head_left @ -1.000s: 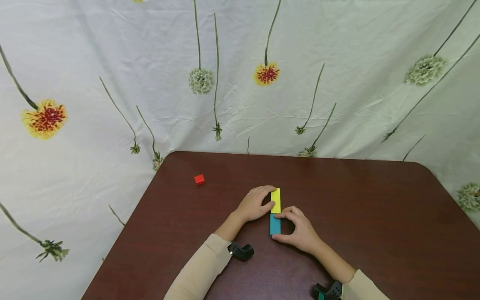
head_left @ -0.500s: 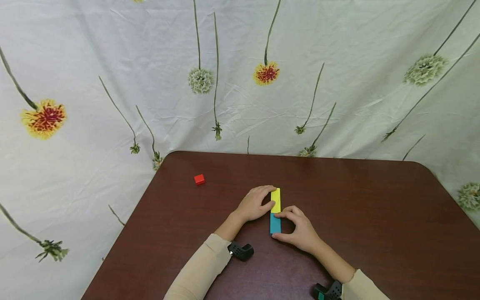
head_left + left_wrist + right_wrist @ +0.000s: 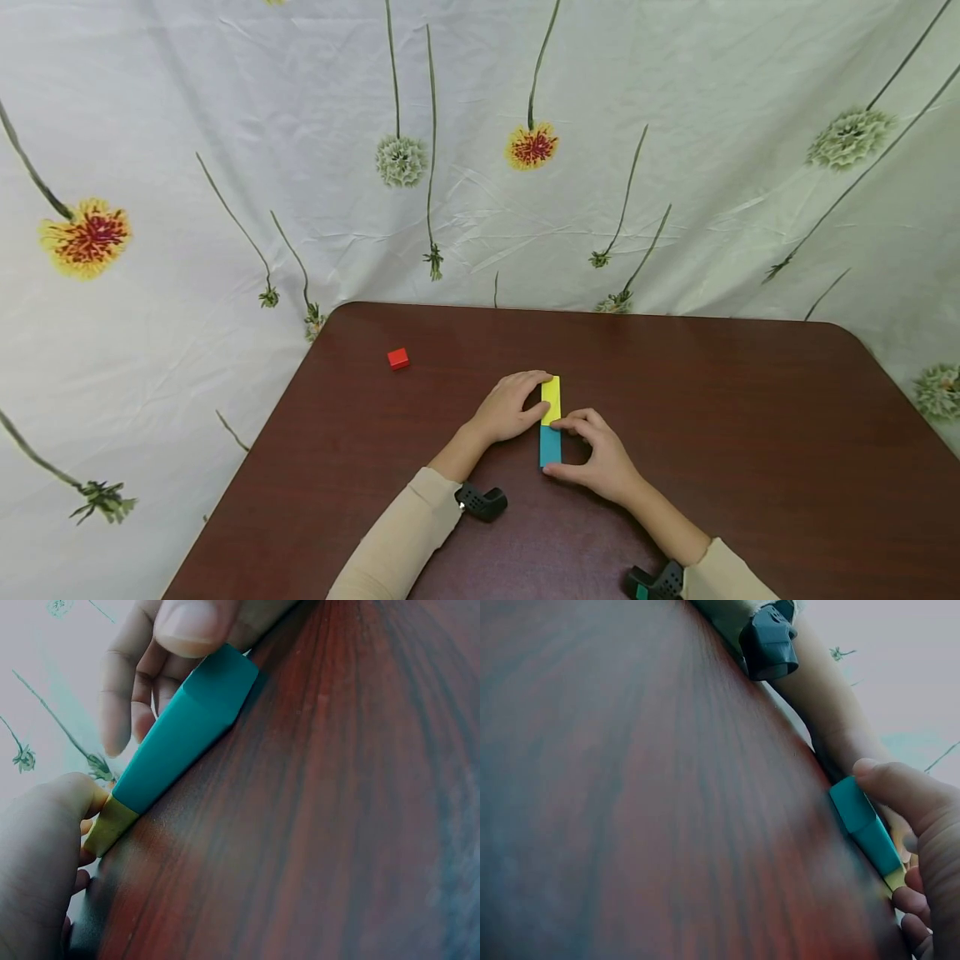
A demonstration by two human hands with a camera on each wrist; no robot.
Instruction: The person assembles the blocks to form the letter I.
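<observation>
Item: two blocks laid end to end on the table [image 3: 750, 400]. I judge light, even side pressure best for keeping their joint flush.

Left hand [image 3: 508, 408]: fingers curled, pinching the yellow block [image 3: 551, 400] at its fingertips.

Right hand [image 3: 603, 460]: thumb and forefinger pinching the teal block [image 3: 550, 447], just nearer me.

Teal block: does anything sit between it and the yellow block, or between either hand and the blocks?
Nothing visible. The teal block lies end to end against the yellow block. The right hand pinches the teal one; the left hand holds the yellow. The red cube sits apart.
</observation>
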